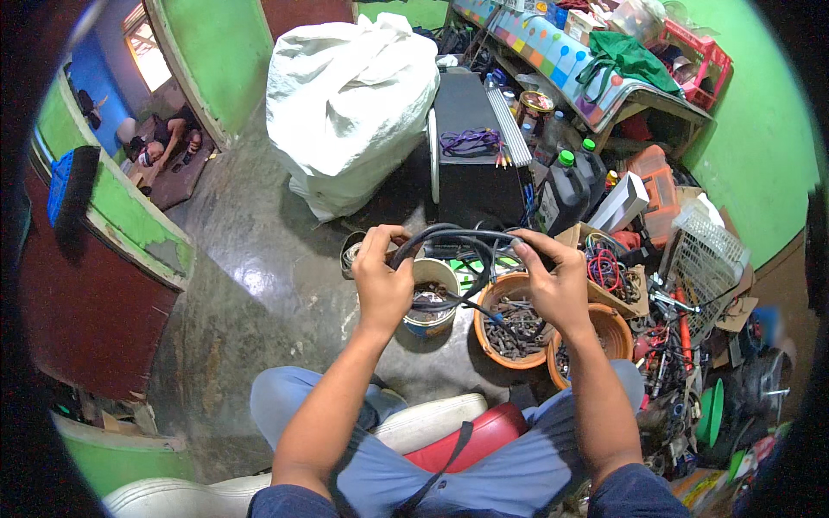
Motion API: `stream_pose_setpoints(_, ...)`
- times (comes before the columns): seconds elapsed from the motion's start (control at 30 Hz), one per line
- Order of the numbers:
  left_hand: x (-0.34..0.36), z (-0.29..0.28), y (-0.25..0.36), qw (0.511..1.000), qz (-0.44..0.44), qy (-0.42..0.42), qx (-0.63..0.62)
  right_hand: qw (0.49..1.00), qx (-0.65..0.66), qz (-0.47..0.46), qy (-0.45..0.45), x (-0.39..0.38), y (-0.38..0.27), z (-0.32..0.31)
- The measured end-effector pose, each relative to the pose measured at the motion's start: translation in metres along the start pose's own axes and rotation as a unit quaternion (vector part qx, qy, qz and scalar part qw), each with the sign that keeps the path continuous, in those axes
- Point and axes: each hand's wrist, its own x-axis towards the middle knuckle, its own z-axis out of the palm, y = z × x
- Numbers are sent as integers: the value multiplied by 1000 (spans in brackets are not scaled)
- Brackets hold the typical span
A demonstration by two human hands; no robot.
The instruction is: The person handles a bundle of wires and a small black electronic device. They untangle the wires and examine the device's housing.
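Note:
A black cable [462, 231] hangs in loose loops between my two hands, held up in front of my lap. My left hand [385, 274] is closed around the left side of the loops. On the other side, my right hand [557, 281] pinches the cable between thumb and fingers. Below the loops stands a white bucket [455, 274] with bits of something inside. An orange basin [484, 341] full of small metal parts sits under my right hand, and a second orange basin [617, 324] is partly hidden by my right forearm.
A big white sack [345, 104] stands ahead, beside a black box [462, 104] carrying a bundled purple cable [471, 142]. Black jugs [566, 194], an orange case [652, 190] and heaped tools crowd the right. Another person [168, 142] is low down beyond the doorway at far left.

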Motion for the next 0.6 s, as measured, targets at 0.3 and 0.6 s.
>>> stream_pose_setpoints(0.3, 5, -7, 7, 988, 145, -39, 22, 998, 14, 44, 31, 2, 7, -2)
stream_pose_setpoints(0.6, 3, -15, -1, 973, 197, -50, 111, 995, -30, 1, -98, -7, -6, -10)
